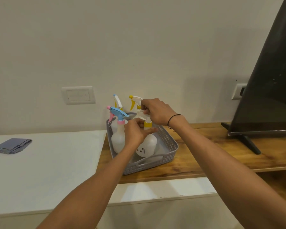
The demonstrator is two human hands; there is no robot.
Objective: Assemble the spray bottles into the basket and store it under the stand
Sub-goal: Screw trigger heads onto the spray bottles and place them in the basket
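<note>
While our left hand [135,131] grips the neck of the front bottle [147,144] in the basket [168,142] at frame centre, our right hand [157,111] pinches its spray head just above the yellow collar [147,124]. Its long axis leans up and back, so we judge the head must turn along that tilt.

Basket [169,146] on wooden shelf [213,146], against wall, just right of white surface [48,162]. Inside basket, four spray bottles [118,139], two in front, two behind. Folded cloth [12,145] far left on white surface. Screen stand [248,142] well right of basket.
</note>
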